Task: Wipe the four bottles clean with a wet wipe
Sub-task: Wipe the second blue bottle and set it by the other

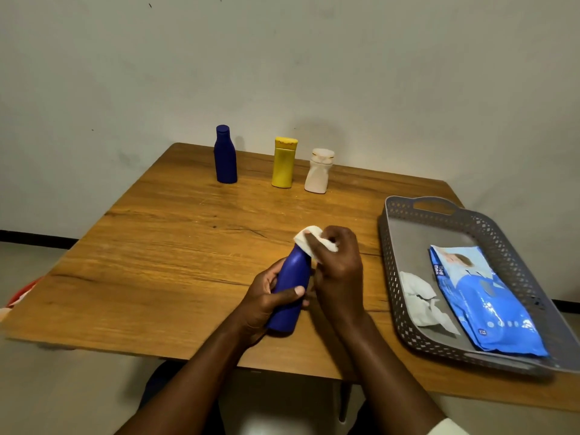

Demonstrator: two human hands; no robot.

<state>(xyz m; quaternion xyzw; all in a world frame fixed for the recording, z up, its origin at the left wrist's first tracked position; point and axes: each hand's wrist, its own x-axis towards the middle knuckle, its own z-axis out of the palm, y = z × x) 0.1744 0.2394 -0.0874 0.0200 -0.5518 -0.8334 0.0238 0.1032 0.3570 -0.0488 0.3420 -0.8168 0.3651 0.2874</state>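
Blue bottle (290, 293) tilted above the worktop's (157, 246) near edge, lower body gripped in left hand (266, 301). Right hand (337, 262) just right of it, pinching wet wipe (309, 238) over the bottle's top. Three bottles (284, 163) upright far back.

Both hands curled, left grip (270, 296) low, right grip (335, 262) above.

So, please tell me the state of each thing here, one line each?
Held blue bottle: tilted, gripped by left hand.
Wet wipe: pressed on its top by right hand.
Dark blue bottle: upright, capped.
Yellow bottle: upright, capped.
White bottle: upright, capped.
Wipes pack: lying in tray.
Used wipe: crumpled in tray.
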